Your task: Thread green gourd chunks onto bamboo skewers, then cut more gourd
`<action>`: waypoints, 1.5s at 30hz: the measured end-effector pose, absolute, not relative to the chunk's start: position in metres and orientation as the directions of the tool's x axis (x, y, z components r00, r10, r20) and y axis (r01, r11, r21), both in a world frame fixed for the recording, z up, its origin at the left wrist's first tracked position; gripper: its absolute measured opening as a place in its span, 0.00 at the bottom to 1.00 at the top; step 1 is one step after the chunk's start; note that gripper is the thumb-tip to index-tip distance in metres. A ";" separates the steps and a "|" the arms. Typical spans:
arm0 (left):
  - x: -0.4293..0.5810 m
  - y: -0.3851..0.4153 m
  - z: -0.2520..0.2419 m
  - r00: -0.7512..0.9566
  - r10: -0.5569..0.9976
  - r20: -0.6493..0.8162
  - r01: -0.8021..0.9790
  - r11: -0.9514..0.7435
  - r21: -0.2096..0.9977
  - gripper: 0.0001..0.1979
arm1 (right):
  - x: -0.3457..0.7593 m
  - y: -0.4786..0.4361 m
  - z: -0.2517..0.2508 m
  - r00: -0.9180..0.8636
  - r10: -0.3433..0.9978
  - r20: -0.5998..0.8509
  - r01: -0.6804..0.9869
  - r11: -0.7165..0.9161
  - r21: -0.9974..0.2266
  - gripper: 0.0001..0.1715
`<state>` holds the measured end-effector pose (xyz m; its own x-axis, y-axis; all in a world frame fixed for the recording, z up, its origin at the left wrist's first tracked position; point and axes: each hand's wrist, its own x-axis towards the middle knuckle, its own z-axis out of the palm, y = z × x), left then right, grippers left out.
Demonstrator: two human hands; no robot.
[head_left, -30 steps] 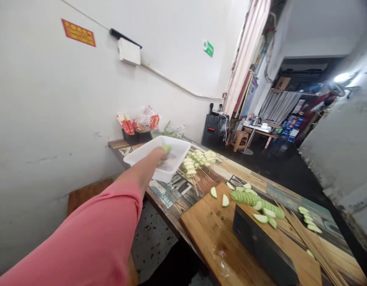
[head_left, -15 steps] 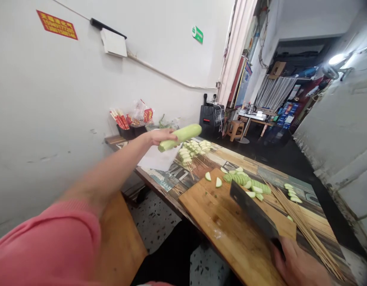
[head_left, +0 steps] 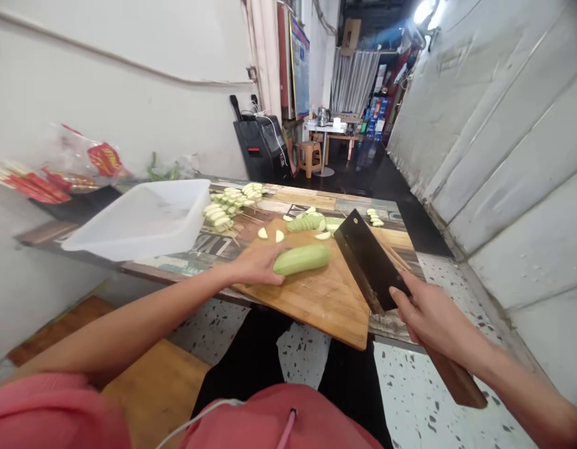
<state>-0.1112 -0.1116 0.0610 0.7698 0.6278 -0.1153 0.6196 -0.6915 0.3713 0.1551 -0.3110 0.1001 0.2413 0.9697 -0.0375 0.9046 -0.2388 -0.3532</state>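
My left hand point(head_left: 260, 263) is closed round the near end of a pale green zucchini point(head_left: 303, 259), which lies over the wooden cutting board point(head_left: 316, 305); whether it touches the wood I cannot tell. My right hand point(head_left: 421, 305) grips a dark, broad-bladed cleaver point(head_left: 367, 259), tilted above the board's right edge. Its wooden handle point(head_left: 456, 377) sticks out below the hand. Behind the zucchini lie overlapping cut slices point(head_left: 307, 222), with two loose half-round slices point(head_left: 271, 235) nearer on the board. Skewered slices point(head_left: 234, 202) are piled at the board's far left.
A white plastic bin point(head_left: 143, 218) stands at the table's left, beside packaged chopsticks point(head_left: 35, 184) in a dark holder. Bare wooden skewers point(head_left: 393, 249) lie right of the board, with more skewered slices point(head_left: 375, 217) beyond. A black speaker point(head_left: 262, 146) is behind the table.
My left hand has brought the zucchini from above the bin area over to the board. The cleaver is now more raised at the right. My view has turned rightward.
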 end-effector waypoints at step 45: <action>-0.099 -0.120 0.052 0.791 0.572 0.216 0.516 -0.814 0.265 0.23 | 0.130 -0.291 0.114 0.104 0.885 -0.453 0.867 -0.304 -0.396 0.12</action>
